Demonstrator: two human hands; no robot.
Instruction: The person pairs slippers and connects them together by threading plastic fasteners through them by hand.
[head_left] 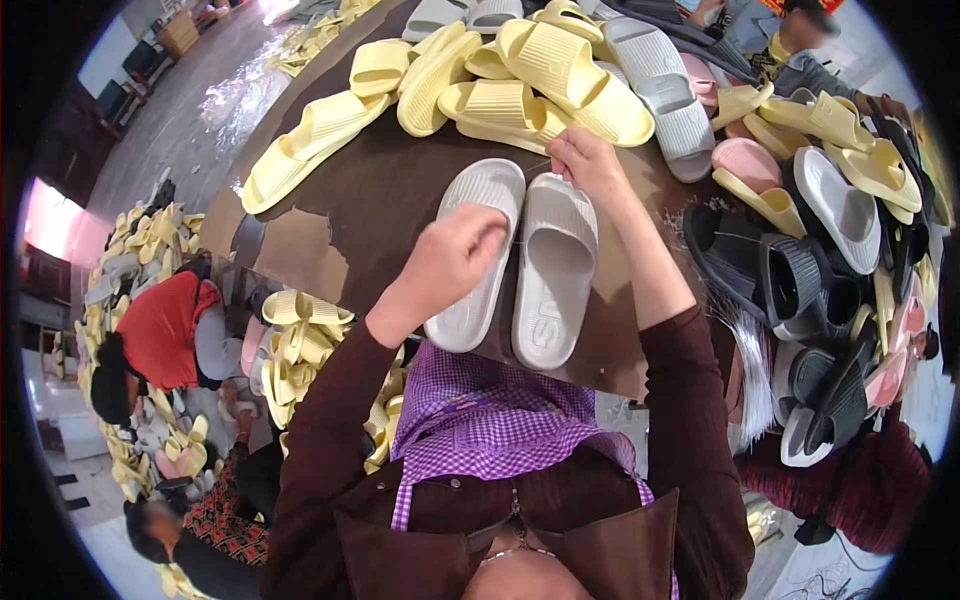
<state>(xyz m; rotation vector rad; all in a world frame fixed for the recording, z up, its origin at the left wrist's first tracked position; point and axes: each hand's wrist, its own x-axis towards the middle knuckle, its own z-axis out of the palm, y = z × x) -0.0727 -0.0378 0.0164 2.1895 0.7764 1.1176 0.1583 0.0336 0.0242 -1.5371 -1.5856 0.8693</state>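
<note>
Head view shows a pair of pale grey slide sandals lying side by side, touching, at the centre of a dark brown table (pixel 380 190). At frame centre, the left grey sandal (pixel 478 250) sits under the left hand (pixel 452 255), which is curled into a loose fist over the strap; whether the fingers actually pinch anything cannot be told, though a thin dark thread or tie seems to run between the two sandals just beside the knuckles. The right grey sandal (pixel 553 270) lies with its toe toward the upper part of the frame, and the right hand (pixel 585 160) rests on that toe end, fingers bent down and pressing or pinching the front edge.

Both forearms wear dark maroon sleeves and enter from the lower edge. A purple checked apron (pixel 480 430) hangs below the table edge at lower centre.

Across the upper part of the frame lies a heap of yellow sandals (pixel 500 80), with a few grey ones among them. At the right side are black sandals (pixel 790 280), pink ones (pixel 745 160) and white ones, piled closely. At the left, below the table, a person in a red top (pixel 160 330) bends over more yellow sandals on the floor, and another person sits at the lower left.
</note>
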